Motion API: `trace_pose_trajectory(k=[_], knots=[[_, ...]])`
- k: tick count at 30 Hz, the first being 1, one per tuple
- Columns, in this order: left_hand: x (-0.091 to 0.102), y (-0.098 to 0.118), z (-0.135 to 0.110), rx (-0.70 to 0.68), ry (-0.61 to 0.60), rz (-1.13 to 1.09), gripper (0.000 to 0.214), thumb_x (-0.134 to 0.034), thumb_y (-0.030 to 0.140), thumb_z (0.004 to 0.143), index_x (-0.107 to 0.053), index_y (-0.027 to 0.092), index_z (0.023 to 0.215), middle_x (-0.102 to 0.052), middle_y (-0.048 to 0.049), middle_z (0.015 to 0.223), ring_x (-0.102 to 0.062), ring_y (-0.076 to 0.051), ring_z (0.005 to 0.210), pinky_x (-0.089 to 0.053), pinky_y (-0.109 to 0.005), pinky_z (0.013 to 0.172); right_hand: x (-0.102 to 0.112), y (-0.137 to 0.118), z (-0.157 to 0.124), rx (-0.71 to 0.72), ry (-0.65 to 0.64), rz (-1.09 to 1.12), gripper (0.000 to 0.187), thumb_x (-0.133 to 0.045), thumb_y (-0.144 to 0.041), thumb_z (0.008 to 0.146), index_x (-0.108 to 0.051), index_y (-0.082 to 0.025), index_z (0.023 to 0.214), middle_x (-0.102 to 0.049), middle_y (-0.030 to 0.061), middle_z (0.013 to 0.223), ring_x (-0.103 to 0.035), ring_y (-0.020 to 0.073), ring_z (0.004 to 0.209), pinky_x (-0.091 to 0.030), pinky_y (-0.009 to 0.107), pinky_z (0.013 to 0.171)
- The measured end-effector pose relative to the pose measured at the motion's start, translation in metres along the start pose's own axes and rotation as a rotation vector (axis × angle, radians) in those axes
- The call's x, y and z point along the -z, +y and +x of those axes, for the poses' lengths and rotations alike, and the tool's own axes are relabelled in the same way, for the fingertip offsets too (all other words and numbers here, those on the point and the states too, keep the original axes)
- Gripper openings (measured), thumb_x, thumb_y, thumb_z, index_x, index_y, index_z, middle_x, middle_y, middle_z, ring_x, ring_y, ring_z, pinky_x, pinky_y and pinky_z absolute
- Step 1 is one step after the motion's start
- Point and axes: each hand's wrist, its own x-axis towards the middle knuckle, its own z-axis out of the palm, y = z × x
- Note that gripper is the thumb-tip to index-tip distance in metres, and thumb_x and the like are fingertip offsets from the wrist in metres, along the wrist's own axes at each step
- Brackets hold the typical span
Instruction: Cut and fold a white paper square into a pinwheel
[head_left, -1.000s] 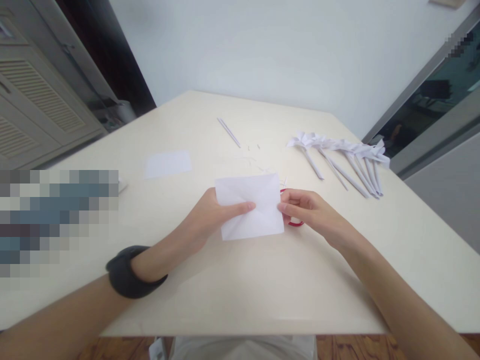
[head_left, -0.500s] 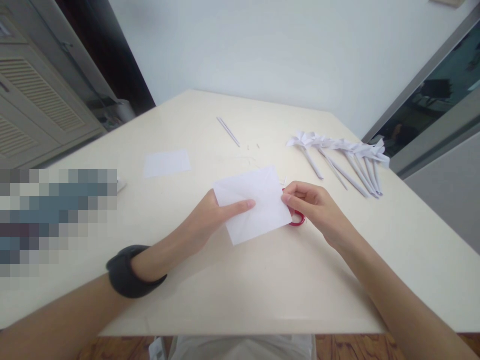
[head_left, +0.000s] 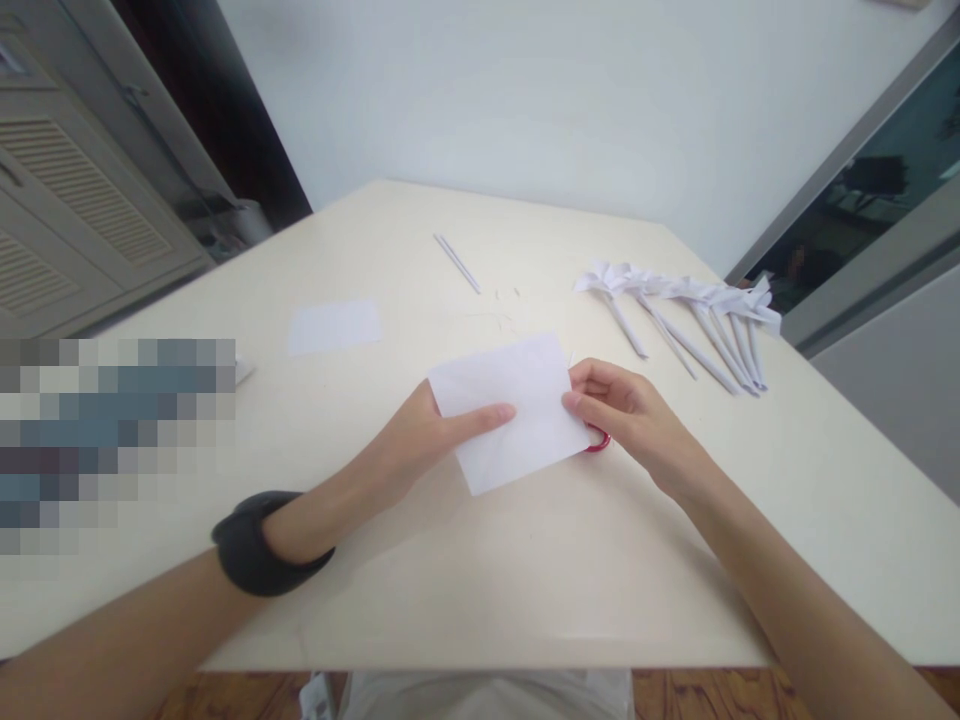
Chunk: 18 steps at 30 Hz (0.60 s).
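Observation:
A white sheet of paper (head_left: 525, 400) is held above the table between both hands. My left hand (head_left: 431, 425) grips its left side, with the thumb flat on top and the other fingers hidden beneath. At the right edge, my right hand (head_left: 619, 405) pinches the paper between thumb and curled fingers. Partly covered by the sheet, red-handled scissors (head_left: 600, 440) show only a piece of one handle loop. To the upper right lie several rolled paper stems with frilled white tops (head_left: 675, 288), set side by side.
Another white paper piece (head_left: 335, 327) lies flat on the table (head_left: 540, 580) at the left. Two thin paper sticks (head_left: 457, 264) and small scraps (head_left: 502, 318) lie toward the back. A pixelated patch (head_left: 112, 430) hides the table's left side.
The paper has shifted slightly right with my left hand and now covers more of the red scissor handle. My right hand keeps its pinch on the edge.

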Motion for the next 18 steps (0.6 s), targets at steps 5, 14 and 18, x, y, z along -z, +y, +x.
trace_pose_trajectory(k=[5,14,18], knots=[[0.0,0.007,0.001,0.115,-0.114,0.116,0.043,-0.073,0.035,0.069,-0.062,0.022,0.108,-0.068,-0.0037,0.111,-0.061,-0.026,0.104,-0.054,-0.034,0.084,-0.006,0.003,-0.001,-0.016,-0.102,-0.025,0.011,-0.052,-0.023,0.087,-0.06,-0.021,0.094,-0.061,0.0015,0.092,-0.059,0.0148,0.082,-0.044,0.023,0.059],[0.003,-0.001,0.003,0.144,-0.139,0.105,0.039,-0.071,0.039,0.07,-0.066,0.02,0.102,-0.071,-0.0052,0.103,-0.065,-0.027,0.096,-0.054,-0.034,0.077,-0.007,0.011,-0.002,-0.05,-0.142,0.017,0.03,-0.06,-0.027,0.082,-0.059,-0.019,0.111,-0.063,0.0072,0.112,-0.06,0.0233,0.102,-0.049,0.038,0.085],[0.003,-0.002,0.003,0.145,-0.151,0.089,0.039,-0.072,0.039,0.069,-0.066,0.02,0.102,-0.071,-0.0053,0.103,-0.065,-0.027,0.097,-0.053,-0.033,0.076,-0.007,0.011,-0.002,-0.063,-0.152,0.041,0.029,-0.06,-0.026,0.083,-0.059,-0.019,0.111,-0.063,0.0079,0.115,-0.06,0.0239,0.102,-0.05,0.038,0.084]])
